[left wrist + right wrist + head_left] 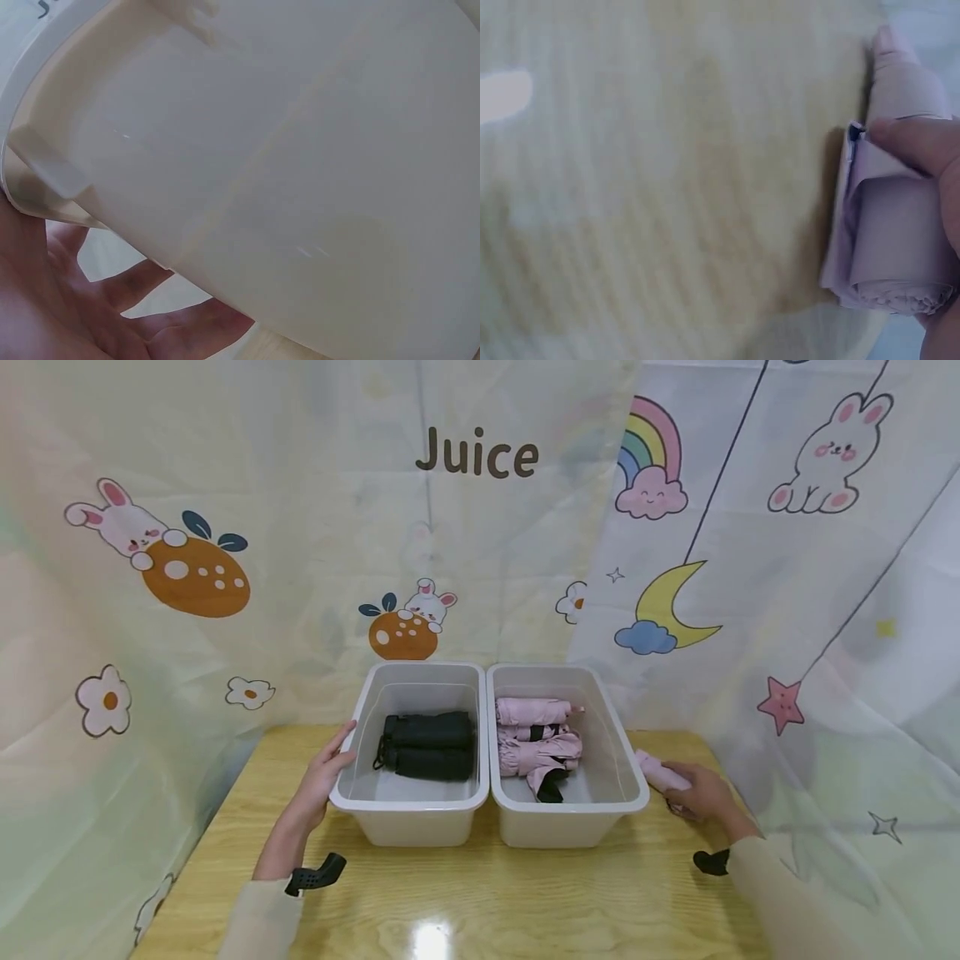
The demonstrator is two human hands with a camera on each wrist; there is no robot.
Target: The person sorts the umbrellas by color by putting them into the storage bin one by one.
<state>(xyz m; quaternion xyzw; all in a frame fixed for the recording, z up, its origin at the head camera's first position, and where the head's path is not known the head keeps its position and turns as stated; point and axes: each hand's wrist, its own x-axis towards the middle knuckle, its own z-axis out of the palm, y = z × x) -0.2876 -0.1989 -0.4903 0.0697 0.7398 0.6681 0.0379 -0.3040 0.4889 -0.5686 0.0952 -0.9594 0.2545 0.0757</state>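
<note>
My left hand (324, 781) lies with straight fingers against the outer wall of the left bin (352, 760), which holds black folded umbrellas (429, 745). My right hand (701, 793) curls around a pink folded umbrella (658, 771), which lies on the desk (480, 893) just right of the right bin (626, 768); that bin touches the left one and holds more pink umbrellas (536, 739). The desk is pale wood-grain with a glossy highlight near me. Behind the bins, beyond both hands, hang printed curtains (187, 568) with rabbits, oranges, flowers, a rainbow, a moon and the word "Juice".
</note>
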